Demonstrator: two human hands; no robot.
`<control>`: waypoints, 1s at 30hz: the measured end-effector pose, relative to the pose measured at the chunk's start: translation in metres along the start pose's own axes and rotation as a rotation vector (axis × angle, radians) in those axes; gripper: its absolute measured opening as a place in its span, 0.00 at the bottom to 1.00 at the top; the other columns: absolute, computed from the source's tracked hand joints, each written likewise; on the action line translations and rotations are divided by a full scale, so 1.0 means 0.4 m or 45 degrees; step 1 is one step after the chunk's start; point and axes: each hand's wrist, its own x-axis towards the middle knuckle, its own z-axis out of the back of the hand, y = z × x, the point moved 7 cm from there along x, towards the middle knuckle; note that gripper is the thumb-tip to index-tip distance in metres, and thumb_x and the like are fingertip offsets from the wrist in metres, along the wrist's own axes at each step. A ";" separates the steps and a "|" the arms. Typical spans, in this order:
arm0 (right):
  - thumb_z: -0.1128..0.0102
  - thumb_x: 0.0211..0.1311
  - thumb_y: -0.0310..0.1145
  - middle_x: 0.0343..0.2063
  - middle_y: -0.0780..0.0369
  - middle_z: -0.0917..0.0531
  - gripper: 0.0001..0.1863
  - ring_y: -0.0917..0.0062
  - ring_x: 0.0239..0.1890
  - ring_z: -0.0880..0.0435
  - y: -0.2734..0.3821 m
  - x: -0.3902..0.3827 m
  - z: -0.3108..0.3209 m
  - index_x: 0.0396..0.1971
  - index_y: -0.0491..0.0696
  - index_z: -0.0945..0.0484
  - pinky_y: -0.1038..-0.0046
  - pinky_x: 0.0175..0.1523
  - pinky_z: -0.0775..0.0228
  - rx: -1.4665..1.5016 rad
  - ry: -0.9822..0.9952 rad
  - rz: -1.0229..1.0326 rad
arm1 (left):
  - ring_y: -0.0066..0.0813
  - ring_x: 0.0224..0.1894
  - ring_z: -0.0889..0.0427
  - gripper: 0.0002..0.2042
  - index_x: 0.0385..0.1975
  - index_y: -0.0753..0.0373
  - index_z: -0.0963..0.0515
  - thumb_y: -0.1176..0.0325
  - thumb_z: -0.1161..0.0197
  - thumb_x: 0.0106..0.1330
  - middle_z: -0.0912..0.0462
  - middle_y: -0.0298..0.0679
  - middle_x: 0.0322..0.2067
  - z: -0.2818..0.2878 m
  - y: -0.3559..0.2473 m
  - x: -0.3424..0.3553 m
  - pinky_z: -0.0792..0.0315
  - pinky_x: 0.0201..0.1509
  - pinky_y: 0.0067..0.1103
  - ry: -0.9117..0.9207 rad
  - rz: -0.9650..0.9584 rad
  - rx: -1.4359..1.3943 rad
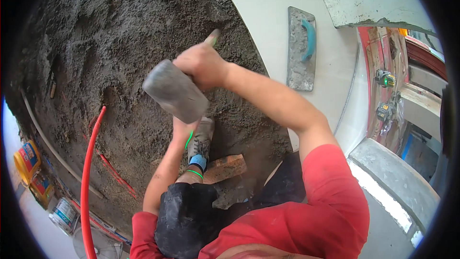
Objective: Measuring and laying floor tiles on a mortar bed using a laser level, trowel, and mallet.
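Note:
My right hand [199,64] is closed round the handle of what looks like a mallet; the handle's pale end sticks out past my fist. Its blunt grey head [175,91], slightly blurred, hangs over the rough dark mortar bed [124,43]. Below that head is my left hand [182,127], its fingers hidden behind it. Close by the left wrist, my shoe [203,136] stands on the mortar next to a reddish brick [230,168]. On the large pale slab [263,14] to the right lies a mortar-caked float [299,52] with a blue handle.
A red flexible conduit [88,172] rises at the left, near a grey pipe [45,139]. Yellow containers [28,158], a white bucket [64,213] and a fan [103,247] stand at the lower left. Two small devices [385,78], one glowing green, sit at the right.

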 end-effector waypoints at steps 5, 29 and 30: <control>0.32 0.46 0.37 0.23 0.63 0.18 0.10 0.63 0.28 0.13 -0.076 0.057 0.017 0.29 0.53 0.22 0.61 0.32 0.23 -0.143 -0.030 0.204 | 0.30 0.45 0.12 0.14 0.50 0.69 0.17 0.69 0.31 0.68 0.11 0.45 0.41 0.026 0.043 -0.093 0.21 0.55 0.27 0.081 0.240 -0.014; 0.29 0.55 0.41 0.28 0.57 0.12 0.10 0.58 0.33 0.10 -0.481 0.073 0.021 0.37 0.56 0.16 0.58 0.38 0.19 -0.125 0.025 -0.217 | 0.29 0.43 0.12 0.14 0.49 0.68 0.17 0.69 0.30 0.66 0.11 0.41 0.40 0.081 0.076 -0.111 0.20 0.53 0.26 0.079 0.370 -0.078; 0.30 0.56 0.40 0.26 0.57 0.13 0.09 0.58 0.32 0.11 -0.407 0.146 -0.002 0.33 0.54 0.18 0.57 0.36 0.20 -0.167 0.083 -0.144 | 0.29 0.44 0.12 0.14 0.49 0.68 0.17 0.69 0.30 0.66 0.11 0.41 0.40 0.088 0.081 -0.120 0.20 0.53 0.27 0.070 0.386 -0.119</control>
